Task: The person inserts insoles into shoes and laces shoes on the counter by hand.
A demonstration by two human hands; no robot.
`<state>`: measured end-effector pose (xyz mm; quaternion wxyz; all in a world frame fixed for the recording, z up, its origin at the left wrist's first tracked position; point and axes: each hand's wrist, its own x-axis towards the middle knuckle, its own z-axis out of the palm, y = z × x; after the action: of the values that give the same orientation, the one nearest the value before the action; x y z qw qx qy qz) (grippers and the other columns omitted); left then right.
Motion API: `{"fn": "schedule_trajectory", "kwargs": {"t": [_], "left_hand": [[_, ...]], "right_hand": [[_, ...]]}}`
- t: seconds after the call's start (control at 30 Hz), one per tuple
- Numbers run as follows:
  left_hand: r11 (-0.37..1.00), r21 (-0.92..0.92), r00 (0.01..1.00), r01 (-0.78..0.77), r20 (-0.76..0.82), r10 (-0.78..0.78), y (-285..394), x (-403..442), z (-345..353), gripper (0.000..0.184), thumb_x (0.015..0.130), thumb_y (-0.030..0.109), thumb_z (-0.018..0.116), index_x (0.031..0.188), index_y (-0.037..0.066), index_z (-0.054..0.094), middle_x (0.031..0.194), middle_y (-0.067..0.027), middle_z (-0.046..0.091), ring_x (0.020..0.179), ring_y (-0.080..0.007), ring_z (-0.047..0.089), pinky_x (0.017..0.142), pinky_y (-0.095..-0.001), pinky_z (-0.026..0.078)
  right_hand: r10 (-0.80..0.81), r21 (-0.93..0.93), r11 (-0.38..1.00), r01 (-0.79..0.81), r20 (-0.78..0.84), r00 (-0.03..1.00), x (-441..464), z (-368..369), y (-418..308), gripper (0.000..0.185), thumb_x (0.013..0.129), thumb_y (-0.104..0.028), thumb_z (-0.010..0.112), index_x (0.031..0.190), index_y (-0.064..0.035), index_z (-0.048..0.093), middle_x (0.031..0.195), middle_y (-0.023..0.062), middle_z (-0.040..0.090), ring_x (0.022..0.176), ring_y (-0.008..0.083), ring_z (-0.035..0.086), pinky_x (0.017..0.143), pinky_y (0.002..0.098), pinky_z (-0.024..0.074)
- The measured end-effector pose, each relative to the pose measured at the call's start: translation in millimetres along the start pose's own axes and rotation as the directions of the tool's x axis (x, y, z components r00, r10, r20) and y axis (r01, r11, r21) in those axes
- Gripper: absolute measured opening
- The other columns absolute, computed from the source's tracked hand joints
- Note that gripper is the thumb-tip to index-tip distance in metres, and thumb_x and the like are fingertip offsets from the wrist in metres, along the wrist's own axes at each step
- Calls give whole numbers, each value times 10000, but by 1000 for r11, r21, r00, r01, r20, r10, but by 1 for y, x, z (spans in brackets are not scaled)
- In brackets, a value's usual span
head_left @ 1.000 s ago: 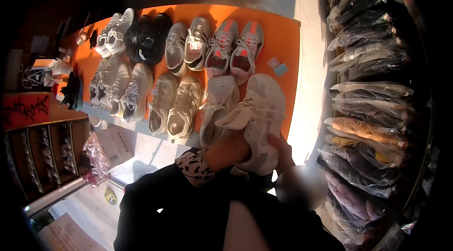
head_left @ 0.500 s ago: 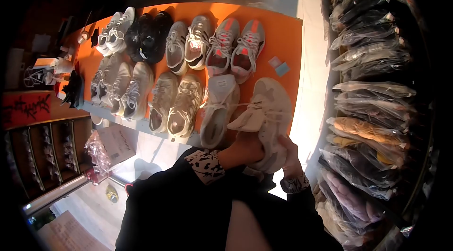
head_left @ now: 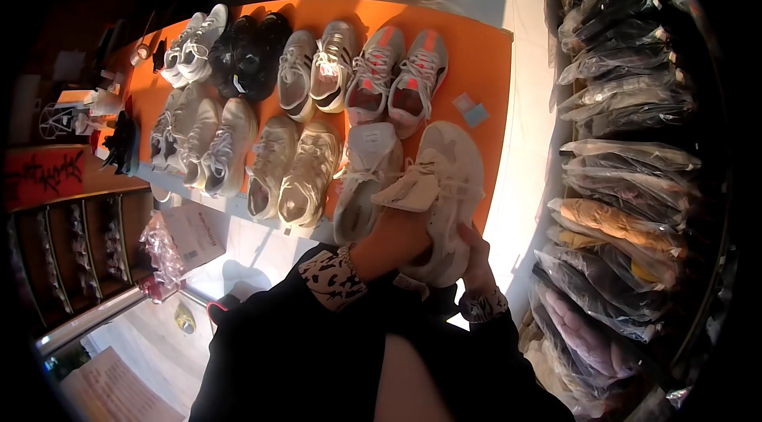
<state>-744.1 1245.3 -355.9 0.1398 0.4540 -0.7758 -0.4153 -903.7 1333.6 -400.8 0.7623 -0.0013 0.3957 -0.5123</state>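
Sneaker point(head_left: 460, 160), white and pale grey, is being held at the near right part of the orange table point(head_left: 488, 65), its toe pointing to the far side and its tongue flopping to the left. The right hand point(head_left: 477, 263) is gripping the shoe's near right side, wrapping partly around it. The left hand point(head_left: 397, 243) is reaching into the opening below the tongue; the shoe is hiding its fingertips, so how tightly they are curling I cannot tell. A similar white shoe point(head_left: 365, 208) is standing just to the left, by the table's near edge.

Bare orange surface is showing at the far right, around two small cards point(head_left: 470, 110), and is running to the straight right edge. Past that edge, a strip of pale, smooth floor point(head_left: 525, 105) is opening between the table and the clothes point(head_left: 627, 152), which are hanging in creased, clear plastic on the right. Leftward, shoes are crowding the table in two rows; grey runners point(head_left: 397, 73) with reddish stripes and a glossy black pair point(head_left: 250, 53) are sitting in the far one. Near left, crinkly pinkish wrapping point(head_left: 161, 251) is bunching against a flat-sided box point(head_left: 193, 235).
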Motion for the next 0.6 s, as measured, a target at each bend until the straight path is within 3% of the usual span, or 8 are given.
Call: {"fn": "schedule_trajectory", "kwargs": {"t": [0.07,0.2,0.27,0.3,0.37,0.4,0.47,0.6], "left_hand": [[993,16,992,-113,-61,114,-4,-5,2,515,750,141,660,1211,-24,501,1196,-243,531,1127,-404,503,957,-459,415],[988,-146,998,-44,-45,38,-9,-20,10,549,776,160,660,1264,-15,478,1247,-214,517,1175,-365,491,1002,-430,396],[894,-438,996,92,22,-91,-4,-24,19,547,801,134,637,1291,-8,442,1277,-205,490,1214,-356,450,1036,-427,358],[894,-438,996,91,20,-91,-8,-25,21,547,801,134,637,1291,-8,442,1277,-205,490,1214,-356,450,1036,-427,358],[880,-466,980,94,200,2,-19,-25,26,556,818,194,648,1301,8,446,1277,-182,498,1210,-325,462,1031,-420,365],[879,-467,980,95,198,-1,-23,-28,32,556,818,194,648,1301,8,446,1277,-182,498,1210,-325,462,1031,-420,365],[927,-350,944,-137,239,230,-28,-33,38,596,815,231,662,1329,19,448,1339,-169,464,1271,-316,420,1071,-413,336],[972,-150,952,-182,221,213,-23,-31,32,609,813,250,664,1333,22,442,1333,-174,465,1265,-322,423,1077,-423,322]], "right_hand": [[-1,-57,998,-1,-34,999,-8,15,-5,670,872,-200,523,1466,-42,255,1370,153,448,1230,283,493,1022,384,424],[-67,-111,992,65,-16,998,-5,13,-3,704,842,-182,550,1461,-34,250,1372,169,443,1231,307,491,1017,391,436],[-84,-86,993,86,22,996,-3,8,-4,715,832,-175,560,1459,-31,249,1373,175,441,1232,315,490,1014,393,441],[-84,-103,991,85,14,996,-2,7,-6,729,817,-172,575,1456,-30,255,1374,179,440,1234,318,489,1013,399,444],[-83,-140,987,82,2,997,0,7,-10,757,788,-167,604,1450,-29,266,1376,187,438,1238,324,488,1011,410,449],[-80,-141,987,80,4,997,-2,7,-11,757,788,-167,604,1450,-29,266,1376,187,438,1238,324,488,1011,410,449],[-43,-145,988,45,15,999,1,11,-9,752,778,-153,607,1443,-23,281,1376,188,439,1236,328,490,1006,416,455],[21,-33,999,-20,23,1000,9,-9,2,728,793,-132,586,1443,-22,279,1371,188,442,1235,334,489,1013,415,449]]}}
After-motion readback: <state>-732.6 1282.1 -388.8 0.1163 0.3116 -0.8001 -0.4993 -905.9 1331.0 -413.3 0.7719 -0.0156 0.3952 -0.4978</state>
